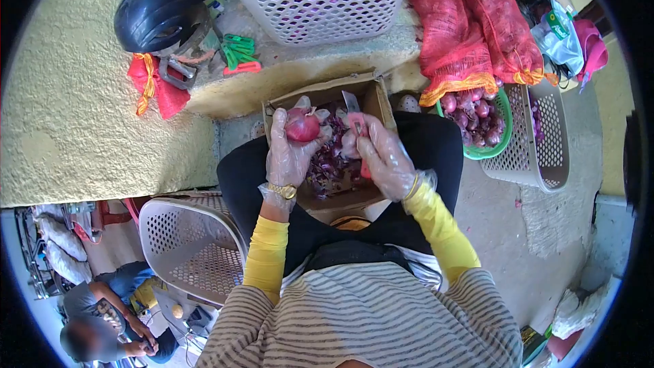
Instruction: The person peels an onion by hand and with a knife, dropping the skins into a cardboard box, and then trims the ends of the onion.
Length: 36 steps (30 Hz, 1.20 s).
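Observation:
My left hand, in a clear plastic glove, is closed round a red onion. A clear glove also covers my right hand, whose fingers are wrapped round the pink handle of a small knife; its blade points up and away from me. Both hands are over a cardboard box between my legs. Purple onion skins lie inside the box. The knife and the onion are apart.
Ahead stands a white perforated basket. Red net sacks and a green basin of onions are at the right, beside a grey basket. Another basket is at my left. A helmet rests on the ledge. A person sits lower left.

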Each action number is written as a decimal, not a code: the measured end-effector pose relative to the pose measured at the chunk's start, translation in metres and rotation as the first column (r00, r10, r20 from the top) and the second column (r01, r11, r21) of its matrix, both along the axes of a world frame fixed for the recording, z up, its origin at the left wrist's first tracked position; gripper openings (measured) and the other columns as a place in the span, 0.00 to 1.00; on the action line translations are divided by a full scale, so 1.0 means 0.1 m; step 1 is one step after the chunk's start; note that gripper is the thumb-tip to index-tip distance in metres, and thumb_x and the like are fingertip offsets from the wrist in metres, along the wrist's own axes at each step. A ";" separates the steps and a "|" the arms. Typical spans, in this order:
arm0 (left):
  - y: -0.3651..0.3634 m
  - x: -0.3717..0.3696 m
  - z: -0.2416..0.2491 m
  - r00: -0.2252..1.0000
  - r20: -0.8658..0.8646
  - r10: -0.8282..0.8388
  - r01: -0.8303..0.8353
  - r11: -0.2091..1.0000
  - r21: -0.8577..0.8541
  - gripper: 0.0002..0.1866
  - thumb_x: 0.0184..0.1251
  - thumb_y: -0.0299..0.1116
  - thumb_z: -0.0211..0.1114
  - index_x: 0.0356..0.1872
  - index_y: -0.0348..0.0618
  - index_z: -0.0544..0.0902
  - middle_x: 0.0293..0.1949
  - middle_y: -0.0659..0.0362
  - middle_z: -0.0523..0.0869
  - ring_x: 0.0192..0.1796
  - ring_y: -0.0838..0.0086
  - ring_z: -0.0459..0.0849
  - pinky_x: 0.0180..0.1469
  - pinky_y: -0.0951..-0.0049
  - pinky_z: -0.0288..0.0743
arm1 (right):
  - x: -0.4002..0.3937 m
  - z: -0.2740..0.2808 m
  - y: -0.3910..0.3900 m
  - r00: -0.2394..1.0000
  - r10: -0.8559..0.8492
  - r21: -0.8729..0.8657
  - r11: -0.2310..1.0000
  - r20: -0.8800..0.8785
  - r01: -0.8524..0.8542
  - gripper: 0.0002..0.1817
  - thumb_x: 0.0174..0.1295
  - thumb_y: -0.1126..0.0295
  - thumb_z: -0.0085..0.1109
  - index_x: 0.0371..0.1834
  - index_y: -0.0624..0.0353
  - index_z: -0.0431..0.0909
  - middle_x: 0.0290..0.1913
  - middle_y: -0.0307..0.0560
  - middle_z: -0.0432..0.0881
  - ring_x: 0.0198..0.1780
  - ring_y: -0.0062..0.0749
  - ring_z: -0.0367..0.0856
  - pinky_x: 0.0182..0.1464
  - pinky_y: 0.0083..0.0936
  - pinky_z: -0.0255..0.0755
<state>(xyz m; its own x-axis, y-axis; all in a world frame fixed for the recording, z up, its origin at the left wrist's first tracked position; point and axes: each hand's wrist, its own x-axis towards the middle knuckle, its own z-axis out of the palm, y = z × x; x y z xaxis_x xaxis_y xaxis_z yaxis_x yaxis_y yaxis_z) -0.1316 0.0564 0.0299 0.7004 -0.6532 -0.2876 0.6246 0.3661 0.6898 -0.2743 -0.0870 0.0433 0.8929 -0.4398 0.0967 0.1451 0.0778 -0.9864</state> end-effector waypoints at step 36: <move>-0.80 1.03 0.12 0.967 -0.059 -0.246 0.248 0.969 0.015 0.36 0.74 0.67 0.54 0.60 0.40 0.75 0.54 0.50 0.85 0.53 0.61 0.87 0.51 0.51 0.87 | 1.36 0.42 -0.94 0.939 -0.159 -0.773 0.617 -0.306 -0.148 0.34 0.51 0.31 0.72 0.31 0.58 0.88 0.23 0.59 0.83 0.28 0.55 0.85 0.34 0.45 0.77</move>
